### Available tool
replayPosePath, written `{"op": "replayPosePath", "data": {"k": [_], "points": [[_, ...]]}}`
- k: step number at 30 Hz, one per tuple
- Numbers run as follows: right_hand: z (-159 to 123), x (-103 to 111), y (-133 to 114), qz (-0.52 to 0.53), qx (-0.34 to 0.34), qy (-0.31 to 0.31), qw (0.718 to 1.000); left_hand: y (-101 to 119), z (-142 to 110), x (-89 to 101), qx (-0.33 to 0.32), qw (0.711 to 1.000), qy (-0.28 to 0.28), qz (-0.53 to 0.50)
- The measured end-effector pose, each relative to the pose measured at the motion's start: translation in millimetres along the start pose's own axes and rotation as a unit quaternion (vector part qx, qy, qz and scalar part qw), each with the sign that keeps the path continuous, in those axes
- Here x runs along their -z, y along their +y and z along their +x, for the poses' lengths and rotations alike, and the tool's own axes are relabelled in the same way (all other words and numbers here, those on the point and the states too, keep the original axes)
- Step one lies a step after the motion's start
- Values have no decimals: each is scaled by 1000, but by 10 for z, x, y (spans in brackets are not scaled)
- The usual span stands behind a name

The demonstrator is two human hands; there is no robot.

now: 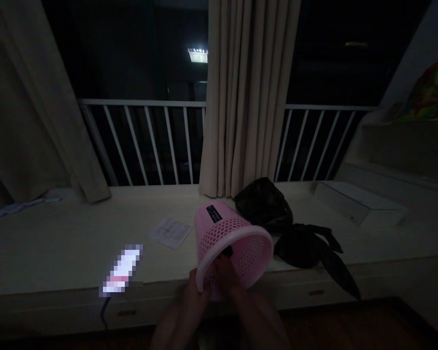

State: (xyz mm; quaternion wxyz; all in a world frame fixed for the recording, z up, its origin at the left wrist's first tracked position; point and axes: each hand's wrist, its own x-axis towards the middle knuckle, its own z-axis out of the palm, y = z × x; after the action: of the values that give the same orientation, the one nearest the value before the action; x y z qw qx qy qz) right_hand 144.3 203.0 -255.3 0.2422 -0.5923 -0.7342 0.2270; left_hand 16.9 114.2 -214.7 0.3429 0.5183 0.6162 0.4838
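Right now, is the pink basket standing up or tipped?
Tipped: the pink basket has its mouth turned toward the camera, not straight up.

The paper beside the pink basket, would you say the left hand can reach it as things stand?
Probably not while the left hand grips the pink basket, though the paper lies uncovered nearby.

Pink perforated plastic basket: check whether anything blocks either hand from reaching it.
Nothing visible does. The left hand grips the rim of the pink basket, and the right hand reaches in through its open mouth, near a black item too dim to identify. The crumpled black plastic bags lie to the basket's right, not between.
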Motion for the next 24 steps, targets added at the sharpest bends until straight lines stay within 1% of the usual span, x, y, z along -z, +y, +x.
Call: {"op": "replayPosePath", "data": {"k": [3,6,9,11,14,19,24], "points": [[-36,-16,-21,3,22,1,1000,38,0,14,4,1000,3,1],[-73,-31,-29,-1,12,2,1000,90,-6,30,12,1000,-3,5],[-91,-45,-26,4,-2,-1,1000,128,-16,34,9,1000,4,-1],[-94,-54,-17,0,1,4,1000,142,-23,32,13,1000,5,1],[-93,-67,-2,-15,5,7,1000,147,-26,30,21,1000,-1,4],[-95,-79,-1,-9,-5,-1,1000,128,-19,26,11,1000,4,-12],[-97,-63,-23,-10,-7,-1,1000,111,-25,25,5,1000,-8,-5]]}}
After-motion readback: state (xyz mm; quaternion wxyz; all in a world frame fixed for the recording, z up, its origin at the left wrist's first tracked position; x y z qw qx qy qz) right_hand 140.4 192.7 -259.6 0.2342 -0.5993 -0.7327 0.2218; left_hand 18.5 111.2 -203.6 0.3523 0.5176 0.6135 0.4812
